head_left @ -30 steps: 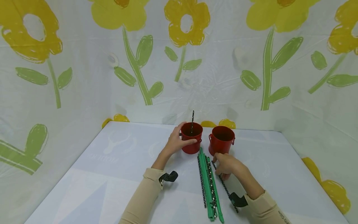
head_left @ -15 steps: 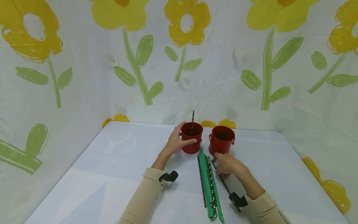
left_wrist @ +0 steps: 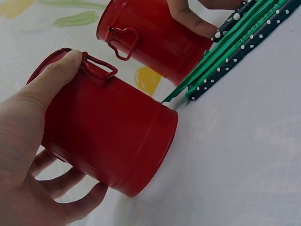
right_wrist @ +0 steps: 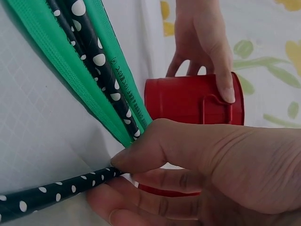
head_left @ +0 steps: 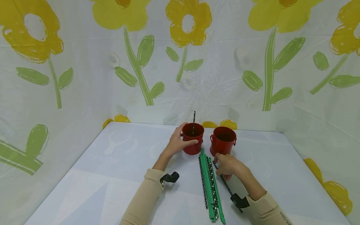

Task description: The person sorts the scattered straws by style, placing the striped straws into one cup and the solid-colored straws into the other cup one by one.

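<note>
My left hand [head_left: 177,142] grips the left red bucket [head_left: 192,146], thumb on the near side and fingers round the far side. One black straw with white dots [head_left: 194,118] stands up inside that bucket. My right hand [head_left: 229,165] pinches another dotted black straw [right_wrist: 54,192] between thumb and fingers near its upper end; it slants across the tabletop under my wrist. A second red bucket [head_left: 222,145] stands just beyond my right hand. Between my arms lies a bundle of long green strips [head_left: 207,184] with printed lettering and dotted black straws [head_left: 202,184].
The white table [head_left: 118,175] has faint printed patterns, and its back edge runs just behind the buckets. A flowered sheet [head_left: 219,72] hangs behind and at both sides. Dark wrist cameras [head_left: 170,177] sit at both cuffs.
The lower end of the straw in my right hand has shifted slightly to the right. My left hand and both buckets stay in place.
</note>
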